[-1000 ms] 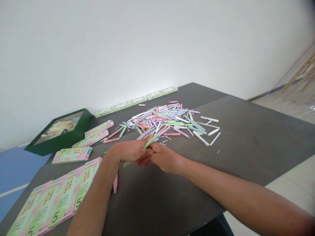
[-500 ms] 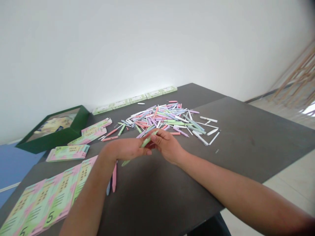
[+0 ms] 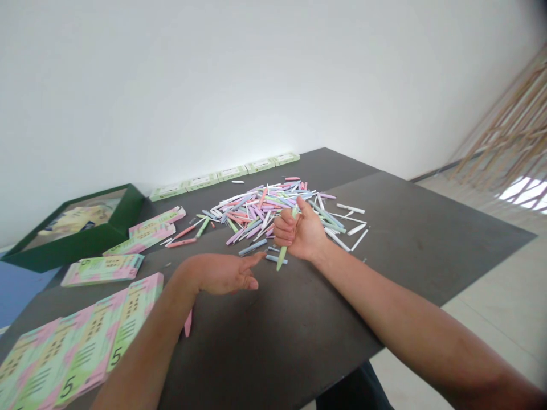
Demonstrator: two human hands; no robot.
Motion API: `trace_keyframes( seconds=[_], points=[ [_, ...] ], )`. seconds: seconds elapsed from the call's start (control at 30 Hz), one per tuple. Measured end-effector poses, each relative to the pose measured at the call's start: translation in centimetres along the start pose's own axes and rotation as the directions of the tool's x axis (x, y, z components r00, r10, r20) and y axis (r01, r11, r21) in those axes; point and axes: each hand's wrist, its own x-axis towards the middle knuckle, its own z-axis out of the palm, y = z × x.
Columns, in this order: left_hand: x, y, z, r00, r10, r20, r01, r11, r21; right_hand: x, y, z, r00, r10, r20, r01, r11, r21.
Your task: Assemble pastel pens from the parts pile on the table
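Observation:
My right hand [image 3: 299, 232] is closed in a fist round a green pen [image 3: 284, 257], held nearly upright with its tip pointing down at the dark table [image 3: 427, 239]. My left hand [image 3: 222, 273] rests lower and to the left, fingers loosely stretched toward the pen, holding nothing. Just behind both hands lies a heap of pastel pens and white pen parts [image 3: 273, 208]. A pink pen [image 3: 188, 323] lies under my left forearm.
Pastel packaging cards [image 3: 81, 347] lie at the near left, more cards [image 3: 102, 267] behind them. A dark green box [image 3: 72, 228] stands at the far left. Small green boxes [image 3: 226, 172] line the wall edge. Wooden racks [image 3: 508, 136] stand at the right.
The green pen left my left hand; my right hand now grips it alone and has lifted it up and to the right. My left hand opened and dropped slightly.

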Motion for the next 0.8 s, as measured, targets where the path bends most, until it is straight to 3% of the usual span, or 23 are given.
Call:
trace_keyframes(
  seconds=[0.2,0.67,0.8],
  points=[
    [0.8,0.8,0.4,0.998,-0.044,0.052,0.044,0.999,0.015,0.1,-0.2,-0.2,0.998,-0.007,0.064,0.004,0.999,0.047],
    [2.3,1.1,1.2,0.992,-0.098,0.081,0.095,0.995,0.039,0.1,0.0,0.0,0.998,-0.027,0.048,0.024,0.999,0.047],
    [2.1,0.9,1.1,0.995,-0.078,0.066,0.074,0.996,0.052,0.2,0.3,0.4,1.000,-0.019,-0.006,0.019,0.998,0.053]
  ],
)
